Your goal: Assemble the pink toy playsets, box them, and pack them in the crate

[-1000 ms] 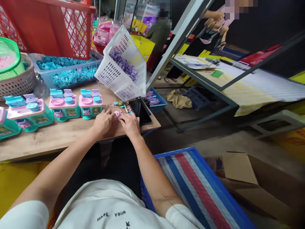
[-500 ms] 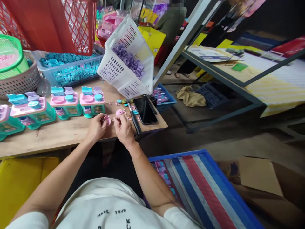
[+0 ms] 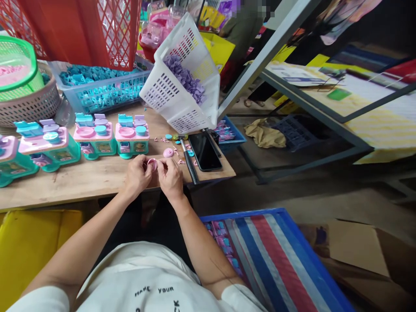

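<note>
My left hand [image 3: 139,177] is closed on a small round pink plastic piece [image 3: 152,163], shaped like a shallow dish or ring, just over the table's front edge. My right hand [image 3: 170,177] meets it from the other side, thumb and fingers pinched at its rim. Whatever lies between those right fingertips is too small and hidden to make out. Left of my hands stands a row of toy kitchen stands [image 3: 131,138] in teal and pink, with blue and lilac parts on top. Behind my right hand lies a pink disc [image 3: 168,152] among small pink pieces [image 3: 181,162].
A hammer [image 3: 189,161] and a black phone [image 3: 205,151] lie at the table's right end. A tilted white basket [image 3: 162,89] holds purple parts; a blue basket [image 3: 110,93] holds blue ones. A red crate [image 3: 81,34] hangs over the back. A striped cover [image 3: 260,251] lies at lower right.
My right hand has come in against the pink round piece, which was apart from it before. My left hand still holds that piece. The whole view has shifted slightly.
</note>
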Tool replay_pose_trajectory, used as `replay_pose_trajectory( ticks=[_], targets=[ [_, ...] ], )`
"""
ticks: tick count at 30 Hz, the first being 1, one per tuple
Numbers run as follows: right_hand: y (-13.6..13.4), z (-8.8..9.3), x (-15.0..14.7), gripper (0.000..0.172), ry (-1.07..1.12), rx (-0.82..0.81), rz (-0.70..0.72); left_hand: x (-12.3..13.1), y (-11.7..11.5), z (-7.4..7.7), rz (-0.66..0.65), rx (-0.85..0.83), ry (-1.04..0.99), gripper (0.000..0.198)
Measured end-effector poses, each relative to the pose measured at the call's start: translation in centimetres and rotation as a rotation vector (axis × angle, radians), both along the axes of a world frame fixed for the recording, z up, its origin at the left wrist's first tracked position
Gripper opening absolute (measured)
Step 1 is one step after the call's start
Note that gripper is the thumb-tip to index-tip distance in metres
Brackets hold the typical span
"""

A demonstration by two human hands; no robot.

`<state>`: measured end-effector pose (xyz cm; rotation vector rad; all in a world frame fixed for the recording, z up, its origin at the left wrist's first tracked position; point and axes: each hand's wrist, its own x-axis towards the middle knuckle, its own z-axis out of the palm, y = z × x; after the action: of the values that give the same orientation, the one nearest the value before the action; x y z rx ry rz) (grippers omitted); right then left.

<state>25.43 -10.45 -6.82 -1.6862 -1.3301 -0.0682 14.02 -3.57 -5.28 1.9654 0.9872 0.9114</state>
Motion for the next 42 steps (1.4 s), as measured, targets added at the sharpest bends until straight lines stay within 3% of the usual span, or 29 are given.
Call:
replay_pose_trajectory(
  ticks=[8, 12, 15, 21, 25, 29, 31, 33, 36, 39, 42],
  targets=[
    [-0.1, 0.0, 0.0, 0.032, -0.010, -0.035, 0.003, 0.0, -0.2, -0.1, -0.001, 0.136, 0.054, 0.020],
    [-0.1, 0.8, 0.1, 0.027, -0.046, -0.110, -0.015, 0.1, -0.8, -0.1, -0.011, 0.328, 0.214, 0.020],
    [-0.1, 1.4, 0.3, 0.024, -0.043, -0.151, -0.024, 0.2, -1.1, 0.0, -0.014, 0.364, 0.350, 0.019],
    [-0.4, 1.6, 0.2, 0.030, 0.181, -0.093, 0.048, 0.1, -1.0, -0.3, 0.020, 0.347, 0.177, 0.018],
    [-0.2, 1.4, 0.1, 0.033, 0.148, -0.088, 0.048, 0.2, -1.5, -0.3, 0.048, 0.297, 0.142, 0.017],
    [0.3, 1.5, -1.2, 0.036, 0.213, -0.055, 0.074, -0.5, -1.8, 0.2, 0.103, 0.079, -0.050, 0.016],
    [0.5, 2.0, -2.6, 0.033, 0.184, 0.000, 0.158, -1.9, -1.4, 0.9, 0.148, -0.168, -0.263, 0.015],
    [1.0, 2.8, -4.4, 0.028, -0.002, 0.067, 0.290, -4.3, -0.8, 2.0, 0.196, -0.411, -0.475, 0.023],
    [2.8, 4.3, -7.6, 0.022, -0.368, 0.171, 0.406, -9.1, -0.3, 4.1, 0.235, -0.545, -0.628, 0.046],
    [6.3, 6.4, -11.3, 0.021, -0.525, 0.219, 0.454, -14.3, 0.8, 5.8, 0.276, -0.460, -0.601, 0.055],
    [10.8, 8.4, -15.4, 0.025, -0.582, 0.175, 0.525, -18.9, 3.2, 6.4, 0.508, -0.115, -0.474, 0.050]
  ],
)
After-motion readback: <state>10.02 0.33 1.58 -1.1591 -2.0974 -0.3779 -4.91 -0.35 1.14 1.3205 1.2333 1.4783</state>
